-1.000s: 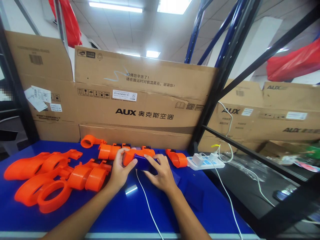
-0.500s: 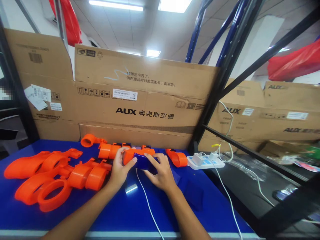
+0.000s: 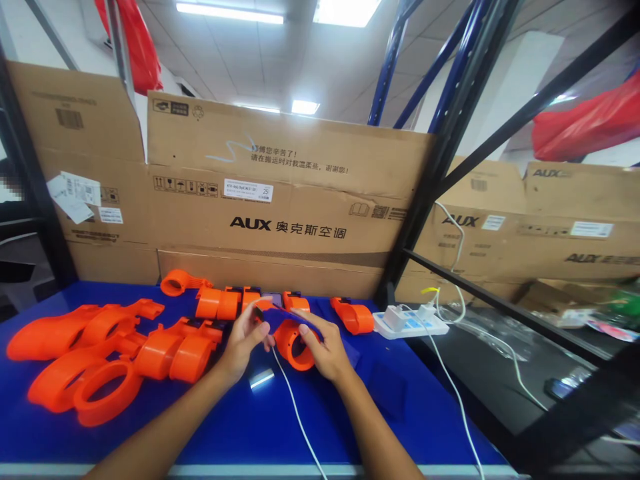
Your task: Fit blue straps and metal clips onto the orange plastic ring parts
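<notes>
**Held orange part [image 3: 284,341] now turned, leaving its opening accessible**

Six orange rings [image 3: 45,333] lie left, perhaps four behind [image 3: 217,303]. The left hand [image 3: 237,347] pinches the part's end above the table [image 3: 225,427]; the right hand's [image 3: 330,353] thumb presses its ring, fingers together overhead. Rightward: one more ring [image 3: 357,319], one power strip [image 3: 425,328].

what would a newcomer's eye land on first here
Bright orange ringed parts crowd the left of the glossy blue table, with more along its back. Behind stands a wide cardboard panel printed AUX. At the centre, the left hand and right hand hold another orange piece.
</notes>
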Demonstrator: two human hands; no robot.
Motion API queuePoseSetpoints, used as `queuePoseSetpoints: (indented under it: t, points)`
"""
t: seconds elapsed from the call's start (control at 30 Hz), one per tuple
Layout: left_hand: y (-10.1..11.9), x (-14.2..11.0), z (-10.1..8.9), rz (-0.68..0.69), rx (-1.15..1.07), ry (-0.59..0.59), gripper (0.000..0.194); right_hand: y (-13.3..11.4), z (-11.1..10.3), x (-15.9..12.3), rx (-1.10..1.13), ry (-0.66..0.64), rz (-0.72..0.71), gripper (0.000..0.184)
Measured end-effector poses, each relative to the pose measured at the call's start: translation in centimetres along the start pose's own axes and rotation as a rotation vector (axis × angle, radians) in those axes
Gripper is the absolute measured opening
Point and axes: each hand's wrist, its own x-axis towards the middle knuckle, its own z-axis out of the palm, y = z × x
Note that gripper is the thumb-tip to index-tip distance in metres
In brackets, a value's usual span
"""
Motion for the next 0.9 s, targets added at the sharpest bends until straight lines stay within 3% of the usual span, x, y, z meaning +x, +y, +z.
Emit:
queuePoseSetpoints:
  t: [0.17,0.3,0.4,0.53,0.63,0.9]
  points:
    - [-0.1,0.0,0.5,0.003,0.028,-0.045,0.043,0.3,0.6,-0.1,0.372,-0.087,0.313,0.058]
    - [0.0,-0.2,1.1,-0.007,0.053,-0.021,0.039,0.5,0.8,-0.1,0.498,-0.177,0.428,0.065]
    - [0.2,-0.1,1.2,-0.033,0.068,0.052,0.045,0.2,0.7,0.1,0.538,-0.202,0.373,0.068]
    - [0.2,0.6,0.9,-0.076,0.078,0.254,0.047,-0.2,0.3,0.5,0.542,-0.182,0.208,0.072]
    - [-0.1,1.0,0.6,-0.077,0.079,0.36,0.048,-0.2,0.2,0.5,0.504,-0.262,0.149,0.076]
    - [-0.6,1.2,0.1,-0.08,0.141,0.371,0.05,-0.2,0.9,0.1,0.371,-0.199,0.143,0.048]
